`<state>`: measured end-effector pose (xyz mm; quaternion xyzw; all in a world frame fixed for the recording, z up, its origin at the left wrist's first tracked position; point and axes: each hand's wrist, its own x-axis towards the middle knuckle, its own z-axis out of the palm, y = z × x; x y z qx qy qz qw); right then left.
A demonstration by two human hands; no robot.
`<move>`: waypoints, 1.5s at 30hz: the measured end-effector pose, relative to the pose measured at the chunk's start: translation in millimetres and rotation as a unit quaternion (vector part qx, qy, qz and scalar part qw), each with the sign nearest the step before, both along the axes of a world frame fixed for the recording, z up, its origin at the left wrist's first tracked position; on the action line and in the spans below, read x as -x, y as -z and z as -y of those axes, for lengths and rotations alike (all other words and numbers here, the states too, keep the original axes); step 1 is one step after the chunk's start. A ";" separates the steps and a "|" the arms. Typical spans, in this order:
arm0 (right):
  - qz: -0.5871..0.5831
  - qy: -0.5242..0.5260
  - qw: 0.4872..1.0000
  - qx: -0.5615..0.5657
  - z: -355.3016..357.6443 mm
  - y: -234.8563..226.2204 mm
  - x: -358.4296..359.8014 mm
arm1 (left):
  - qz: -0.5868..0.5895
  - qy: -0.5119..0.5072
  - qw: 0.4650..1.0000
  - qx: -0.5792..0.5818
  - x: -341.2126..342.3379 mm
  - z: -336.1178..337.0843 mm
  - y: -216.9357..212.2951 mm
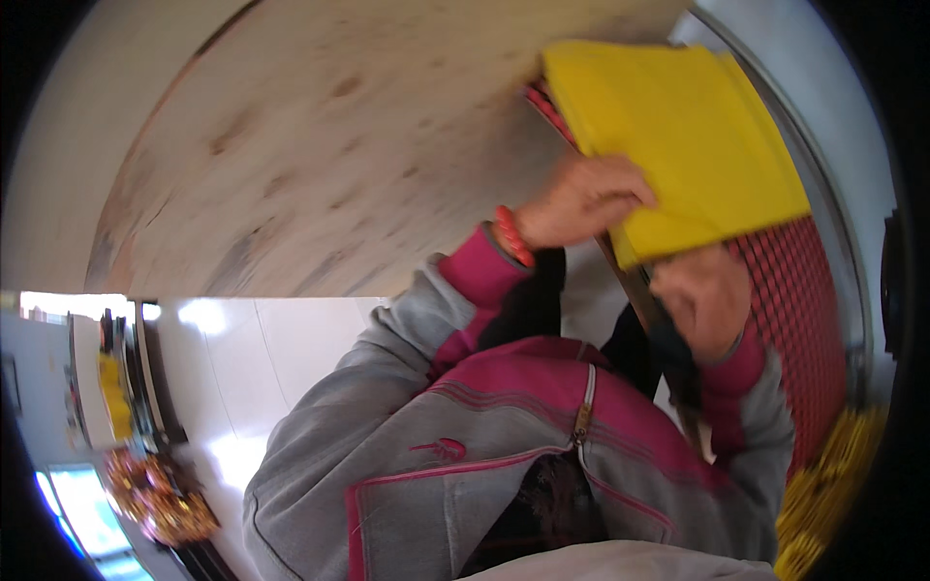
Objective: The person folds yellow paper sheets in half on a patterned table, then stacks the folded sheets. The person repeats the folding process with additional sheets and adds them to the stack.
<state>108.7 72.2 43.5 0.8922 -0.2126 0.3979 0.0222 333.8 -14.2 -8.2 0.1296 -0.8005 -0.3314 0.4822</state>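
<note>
grey-and-magenta jacket (339,455), its zip partly undone, fills the lower middle, sleeves running out to both hands. the yellow sheet (688,145), paper or plastic, i cannot tell which, lies flat at the upper right on a red-and-black checked cover (799,310). the left hand (593,198), a red bracelet (511,235) at its wrist, seems to pinch the sheet's left edge near the lower corner, fingers curled together. the right hand (705,295) is loosely curled at the lower edge; blur hides whether it pinches the sheet or only touches it.

for good handling, i would hold the edge lightly near the corner, with thumb and finger opposed, and keep both hands pulling evenly, since a one-sided tug would likely skew or wrinkle the sheet. a flat palm should smooth it better than fingertips.

left of the hands stretches a pale tabletop (320,145) with brown flecks. beyond its edge is a glossy white tiled floor (262,358), then a loaded shelf (118,387), a red-and-gold pile (160,499) and a bright window (87,504). yellow bundles (828,494) sit at the lower right.
</note>
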 end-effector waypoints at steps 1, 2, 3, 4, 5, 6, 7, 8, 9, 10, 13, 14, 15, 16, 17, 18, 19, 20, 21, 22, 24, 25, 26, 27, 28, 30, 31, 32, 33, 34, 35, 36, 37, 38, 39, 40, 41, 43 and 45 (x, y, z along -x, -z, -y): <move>-0.005 0.030 1.000 0.005 4.7 -5.6 5.9 | 0.018 -0.009 1.000 -0.020 -4.6 3.6 0.0; 0.015 0.041 0.999 -0.023 9.4 -12.4 12.6 | 0.025 -0.023 0.999 -0.027 -6.5 4.4 -0.4; 0.124 0.056 0.989 -0.055 9.3 -13.6 12.7 | 0.026 -0.024 0.999 -0.023 -7.6 5.7 -0.2; 0.148 0.063 0.987 -0.012 16.1 -18.1 15.5 | 0.024 -0.038 0.999 -0.013 -8.2 6.7 -1.2; 0.182 0.062 0.981 -0.018 19.2 -20.7 15.8 | 0.021 -0.026 0.999 -0.027 -10.0 6.4 -2.5; 0.171 0.052 0.984 0.003 22.8 -23.2 15.1 | 0.027 -0.022 0.999 -0.038 -10.8 7.2 -6.5; 0.161 0.056 0.985 0.004 25.3 -22.1 12.4 | 0.026 -0.014 0.997 -0.071 -10.8 4.5 -8.0; 0.144 0.063 0.988 0.003 28.3 -21.1 8.0 | 0.023 -0.010 0.996 -0.085 -12.0 3.3 -11.1; 0.121 0.047 0.992 0.006 29.5 -18.4 6.3 | 0.021 -0.008 0.995 -0.100 -11.5 1.2 -12.7; 0.092 0.035 0.995 0.006 30.9 -15.6 4.1 | 0.025 -0.009 0.993 -0.116 -12.7 -0.3 -14.6; 0.032 0.018 0.999 -0.008 37.2 -2.9 1.2 | 0.054 -0.008 0.983 -0.176 -20.3 -1.0 -16.2; 0.018 0.017 1.000 -0.014 39.2 1.5 1.7 | 0.052 -0.007 0.982 -0.184 -21.1 0.0 -15.2; 0.006 0.008 1.000 -0.027 42.5 5.4 1.9 | 0.048 -0.002 0.984 -0.169 -21.5 1.5 -13.7; 0.000 0.009 1.000 -0.027 43.6 9.8 2.5 | 0.039 0.004 0.987 -0.155 -21.3 3.3 -12.2; -0.007 0.014 1.000 -0.025 44.7 13.2 2.7 | 0.032 0.009 0.989 -0.145 -21.4 4.3 -11.1; -0.014 0.020 1.000 -0.018 45.7 16.3 3.1 | 0.034 0.010 0.990 -0.138 -21.5 5.3 -10.2; -0.012 0.030 0.999 -0.010 46.0 18.3 2.8 | 0.038 0.009 0.990 -0.137 -22.1 5.5 -10.2; -0.007 0.037 0.999 -0.020 46.3 20.2 2.8 | 0.041 0.006 0.989 -0.143 -21.7 6.5 -9.9; 0.000 0.043 0.999 -0.021 45.7 21.2 1.6 | 0.049 0.006 0.988 -0.144 -22.5 6.2 -10.6; 0.000 0.051 0.998 -0.024 45.3 21.9 1.0 | 0.054 0.005 0.987 -0.150 -23.2 6.2 -11.1; 0.015 0.044 0.998 -0.052 43.1 21.8 0.4 | 0.066 -0.001 0.990 -0.128 -25.0 6.8 -12.4; 0.021 0.044 0.997 -0.067 42.2 21.5 0.0 | 0.074 -0.004 0.992 -0.101 -26.0 7.7 -13.4; 0.029 0.042 0.995 -0.081 42.1 21.5 -0.7 | 0.078 -0.006 0.994 -0.075 -26.7 8.8 -13.8; 0.041 0.043 0.994 -0.093 42.2 21.4 -1.0 | 0.074 -0.003 0.994 -0.074 -27.1 9.1 -14.2; 0.055 0.044 0.992 -0.107 42.6 21.5 -1.6 | 0.067 0.002 0.995 -0.075 -27.9 9.2 -14.6; 0.065 0.051 0.989 -0.121 44.0 22.4 -2.7 | 0.072 -0.002 0.995 -0.063 -29.8 10.4 -16.2; 0.071 0.056 0.988 -0.127 44.7 23.0 -3.0 | 0.083 -0.010 0.995 -0.048 -30.6 11.0 -16.7; 0.073 0.058 0.988 -0.126 45.3 23.6 -3.5 | 0.090 -0.018 0.995 -0.034 -30.6 11.6 -16.9; 0.074 0.061 0.988 -0.125 45.9 24.1 -4.0 | 0.088 -0.020 0.995 -0.034 -29.7 12.2 -16.6; 0.078 0.065 0.987 -0.125 46.0 24.5 -4.5 | 0.084 -0.023 0.996 -0.036 -28.5 12.6 -15.8; 0.083 0.072 0.986 -0.123 45.2 24.6 -5.1 | 0.079 -0.027 0.996 -0.037 -27.5 12.3 -14.9; 0.091 0.080 0.985 -0.122 44.1 24.5 -5.6 | 0.073 -0.033 0.996 -0.036 -26.0 11.7 -13.5; 0.098 0.089 0.984 -0.121 42.9 23.9 -6.1 | 0.066 -0.039 0.996 -0.035 -24.2 10.9 -12.0; 0.103 0.092 0.984 -0.116 42.1 23.2 -6.4 | 0.054 -0.041 0.997 -0.041 -22.4 10.1 -10.3; 0.108 0.097 0.983 -0.110 41.4 22.2 -6.7 | 0.032 -0.047 0.997 -0.059 -20.1 8.9 -8.3; 0.110 0.101 0.984 -0.102 40.9 21.0 -6.8 | 0.006 -0.050 0.995 -0.085 -17.7 7.3 -6.4; 0.091 0.097 0.989 -0.069 41.7 19.4 -6.1 | -0.021 -0.053 0.992 -0.110 -15.8 6.0 -5.1; 0.048 0.095 0.994 -0.002 43.0 16.8 -5.0 | -0.034 -0.067 0.987 -0.143 -13.5 4.3 -4.3; 0.020 0.100 0.995 0.005 42.7 15.8 -5.0 | -0.053 -0.075 0.980 -0.177 -11.8 2.3 -4.5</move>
